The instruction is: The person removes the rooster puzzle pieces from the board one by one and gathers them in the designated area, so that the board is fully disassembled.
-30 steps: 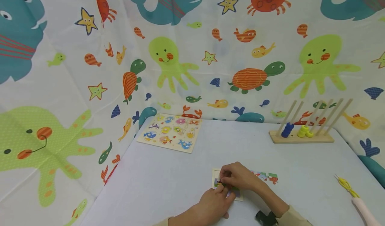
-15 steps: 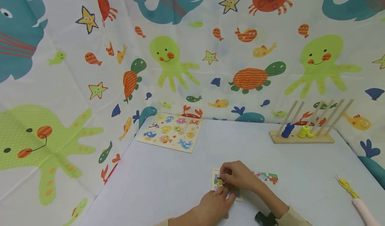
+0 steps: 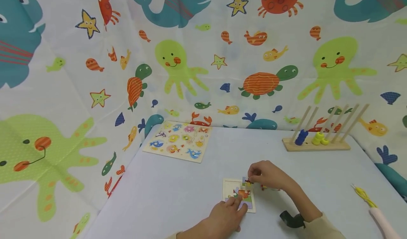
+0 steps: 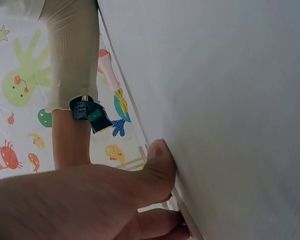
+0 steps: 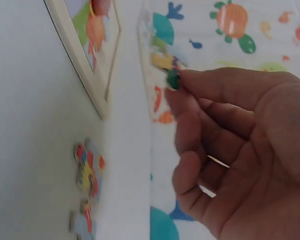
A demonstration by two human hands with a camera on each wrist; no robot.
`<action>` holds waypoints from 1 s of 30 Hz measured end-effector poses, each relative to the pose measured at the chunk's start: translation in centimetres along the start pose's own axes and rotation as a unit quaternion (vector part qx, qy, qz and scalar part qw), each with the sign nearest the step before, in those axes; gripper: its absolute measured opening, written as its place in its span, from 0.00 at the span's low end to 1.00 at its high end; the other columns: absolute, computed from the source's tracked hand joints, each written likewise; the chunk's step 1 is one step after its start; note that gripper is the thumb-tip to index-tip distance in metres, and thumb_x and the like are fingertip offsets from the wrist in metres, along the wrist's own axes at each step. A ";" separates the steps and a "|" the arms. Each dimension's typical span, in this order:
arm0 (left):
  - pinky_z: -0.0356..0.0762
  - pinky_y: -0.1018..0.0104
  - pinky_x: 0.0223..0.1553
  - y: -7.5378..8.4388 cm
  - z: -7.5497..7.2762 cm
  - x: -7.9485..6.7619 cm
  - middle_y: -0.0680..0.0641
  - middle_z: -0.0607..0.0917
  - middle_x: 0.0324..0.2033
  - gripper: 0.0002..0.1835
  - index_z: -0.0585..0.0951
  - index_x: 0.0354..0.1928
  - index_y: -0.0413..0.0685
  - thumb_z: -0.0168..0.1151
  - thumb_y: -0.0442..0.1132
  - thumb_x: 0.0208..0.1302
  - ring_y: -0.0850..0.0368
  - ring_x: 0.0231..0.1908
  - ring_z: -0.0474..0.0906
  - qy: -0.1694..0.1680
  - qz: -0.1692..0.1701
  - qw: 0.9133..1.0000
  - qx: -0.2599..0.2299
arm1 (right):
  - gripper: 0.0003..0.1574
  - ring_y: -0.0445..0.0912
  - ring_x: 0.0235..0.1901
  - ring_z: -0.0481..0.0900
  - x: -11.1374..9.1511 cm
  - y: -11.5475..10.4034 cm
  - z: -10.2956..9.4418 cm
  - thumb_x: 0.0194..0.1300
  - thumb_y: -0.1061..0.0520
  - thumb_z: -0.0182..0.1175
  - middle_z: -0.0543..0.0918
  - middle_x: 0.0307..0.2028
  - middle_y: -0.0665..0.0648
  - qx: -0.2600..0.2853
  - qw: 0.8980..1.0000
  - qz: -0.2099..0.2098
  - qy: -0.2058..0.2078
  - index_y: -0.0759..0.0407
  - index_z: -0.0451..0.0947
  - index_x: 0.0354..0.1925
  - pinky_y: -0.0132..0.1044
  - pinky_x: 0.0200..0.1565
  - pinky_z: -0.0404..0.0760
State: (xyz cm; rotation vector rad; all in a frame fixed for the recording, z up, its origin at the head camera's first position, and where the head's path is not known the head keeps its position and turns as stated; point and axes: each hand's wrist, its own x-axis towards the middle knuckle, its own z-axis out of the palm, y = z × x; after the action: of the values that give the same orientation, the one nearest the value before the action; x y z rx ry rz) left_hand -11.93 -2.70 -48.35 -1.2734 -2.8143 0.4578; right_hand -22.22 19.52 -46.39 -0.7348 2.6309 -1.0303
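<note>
A wooden jigsaw tray [image 3: 230, 186] lies near the front middle of the table, with joined pieces [image 3: 244, 193] in its lower part. My left hand [image 3: 224, 216] rests on the tray's lower left, its fingertips touching those pieces. Over the tray's upper right corner, my right hand [image 3: 270, 175] pinches a jigsaw piece [image 5: 162, 61] between thumb and forefinger. That piece shows green, yellow and purple in the right wrist view. Loose jigsaw pieces [image 5: 89, 167] lie on the table beside the tray, partly behind the right hand in the head view.
At the back left lies a peg puzzle board [image 3: 178, 140] with sea animals. A wooden peg rack [image 3: 316, 146] with blue and yellow beads stands back right. A pale-handled tool with a yellow cord [image 3: 376, 216] lies at the right. A patterned curtain [image 3: 190, 69] hangs behind.
My right hand has lifted the jigsaw piece out of the tray's upper part and moved to the right with it. The bare tray bottom shows there now. The left hand stays on the tray.
</note>
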 end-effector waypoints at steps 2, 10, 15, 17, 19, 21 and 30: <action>0.77 0.69 0.36 -0.1 0.0 0.0 0.51 0.73 0.64 0.35 0.70 0.62 0.58 0.64 0.65 0.55 0.61 0.56 0.68 0.001 -0.001 1.000 -0.004 | 0.05 0.42 0.26 0.76 -0.4 0.4 -0.6 0.63 0.57 0.67 0.80 0.27 0.43 -0.008 1.000 0.001 -0.021 0.50 0.80 0.31 0.35 0.29 0.77; 0.77 0.69 0.36 -0.3 0.2 0.1 0.51 0.74 0.63 0.34 0.71 0.58 0.58 0.63 0.66 0.54 0.61 0.55 0.69 0.019 0.008 1.000 -0.007 | 0.05 0.42 0.20 0.73 -1.6 1.6 -2.0 0.63 0.56 0.67 0.79 0.24 0.45 -0.017 0.995 0.041 -0.093 0.50 0.80 0.30 0.35 0.21 0.74; 0.77 0.70 0.35 -0.3 0.2 0.1 0.52 0.75 0.62 0.33 0.71 0.56 0.58 0.63 0.66 0.53 0.61 0.55 0.69 0.025 0.009 0.999 -0.018 | 0.05 0.43 0.21 0.73 -2.1 1.8 -2.0 0.62 0.56 0.67 0.79 0.24 0.46 -0.018 0.993 0.059 -0.096 0.50 0.81 0.29 0.34 0.21 0.72; 0.76 0.70 0.36 -0.4 0.1 0.1 0.52 0.75 0.62 0.33 0.71 0.56 0.58 0.63 0.66 0.53 0.61 0.55 0.69 0.028 0.011 0.999 -0.017 | 0.06 0.43 0.23 0.73 -2.4 2.0 -1.9 0.62 0.57 0.67 0.79 0.24 0.46 -0.017 0.993 0.069 -0.094 0.50 0.80 0.29 0.34 0.21 0.72; 0.77 0.69 0.36 -0.5 0.1 0.1 0.52 0.75 0.62 0.33 0.71 0.55 0.58 0.63 0.66 0.53 0.61 0.55 0.68 0.031 0.012 0.999 -0.014 | 0.06 0.43 0.25 0.74 -2.6 2.2 -1.7 0.61 0.57 0.68 0.79 0.25 0.46 -0.015 0.993 0.077 -0.089 0.51 0.80 0.28 0.34 0.22 0.73; 0.77 0.69 0.37 -0.6 0.0 0.0 0.52 0.76 0.61 0.33 0.71 0.55 0.58 0.64 0.67 0.53 0.61 0.55 0.69 0.033 0.012 0.999 -0.010 | 0.05 0.43 0.26 0.74 -2.7 2.4 -1.5 0.61 0.58 0.68 0.80 0.25 0.46 -0.012 0.993 0.080 -0.082 0.51 0.81 0.28 0.35 0.25 0.73; 0.76 0.69 0.36 -0.8 0.1 -0.2 0.52 0.77 0.60 0.31 0.71 0.53 0.58 0.64 0.66 0.52 0.61 0.52 0.69 0.034 0.010 0.999 -0.021 | 0.08 0.44 0.25 0.72 -3.1 2.7 -0.5 0.57 0.60 0.69 0.77 0.22 0.46 -0.032 0.995 0.091 -0.039 0.52 0.80 0.25 0.35 0.27 0.70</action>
State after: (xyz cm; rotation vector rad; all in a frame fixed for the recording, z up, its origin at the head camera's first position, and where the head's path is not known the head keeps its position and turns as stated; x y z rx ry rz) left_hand -12.39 -3.41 -48.22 -1.2986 -2.7722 0.3513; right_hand -20.72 23.13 -47.84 -0.5247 2.6169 -0.8531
